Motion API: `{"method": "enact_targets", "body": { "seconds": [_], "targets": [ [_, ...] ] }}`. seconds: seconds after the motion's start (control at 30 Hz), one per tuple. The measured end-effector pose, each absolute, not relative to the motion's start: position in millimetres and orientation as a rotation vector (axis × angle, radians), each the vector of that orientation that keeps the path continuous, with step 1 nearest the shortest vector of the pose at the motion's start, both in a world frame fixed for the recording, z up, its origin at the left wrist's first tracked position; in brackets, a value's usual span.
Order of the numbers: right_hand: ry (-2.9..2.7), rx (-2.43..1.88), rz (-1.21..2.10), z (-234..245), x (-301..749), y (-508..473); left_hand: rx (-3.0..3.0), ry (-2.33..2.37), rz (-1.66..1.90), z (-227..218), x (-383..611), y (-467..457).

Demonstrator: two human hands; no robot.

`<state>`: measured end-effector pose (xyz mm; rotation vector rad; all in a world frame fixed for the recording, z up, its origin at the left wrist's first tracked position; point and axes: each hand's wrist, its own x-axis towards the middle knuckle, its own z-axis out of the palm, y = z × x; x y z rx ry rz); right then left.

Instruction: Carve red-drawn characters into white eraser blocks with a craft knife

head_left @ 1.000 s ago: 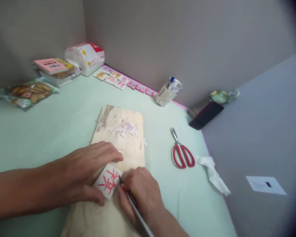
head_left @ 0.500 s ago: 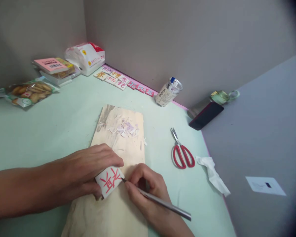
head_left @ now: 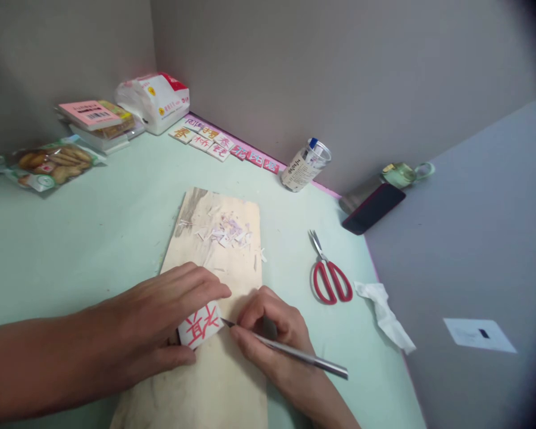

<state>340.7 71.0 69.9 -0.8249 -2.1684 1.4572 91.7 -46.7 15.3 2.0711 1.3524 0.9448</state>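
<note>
My left hand point(head_left: 170, 322) grips a small white card point(head_left: 200, 325) with a red written character, thumb at its near edge and fingers over its far edge. The card is over a pale wooden board point(head_left: 223, 375). Closed around a slim metal craft knife point(head_left: 301, 354), my right hand point(head_left: 277, 339) is just right of the card. The blade tip is at the card's right edge; whether it touches I cannot tell. Purple and white paper scraps point(head_left: 230, 231) lie on the board's far part.
Red-handled scissors point(head_left: 326, 271) and a crumpled tissue point(head_left: 388, 319) lie to the right. A jar point(head_left: 304, 167), a phone point(head_left: 373, 210) and several lettered cards point(head_left: 201, 142) stand or lie along the back wall. Bagged cookies point(head_left: 53, 164), books point(head_left: 92, 116) and a tissue pack point(head_left: 156, 101) are at back left.
My left hand has shifted slightly right and its fingers now cover more of the card. The card has tilted a little. The knife has moved slightly, staying in my right hand.
</note>
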Motion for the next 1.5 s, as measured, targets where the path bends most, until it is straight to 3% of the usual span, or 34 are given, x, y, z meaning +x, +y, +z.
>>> {"method": "enact_targets", "body": {
  "seconds": [0.67, 1.17, 1.5],
  "targets": [
    [-2.263, -0.765, 1.394, 65, 343, 70, 1.905, 1.291, 0.913, 9, 89, -42],
    [-2.244, -0.793, 1.532, 71, 342, 72, 1.832, 1.280, 0.885, 18, 91, -37],
    [-2.191, -0.832, 1.412, 67, 336, 64, 1.818, 1.249, 0.890, 18, 92, -34]
  ]
}}
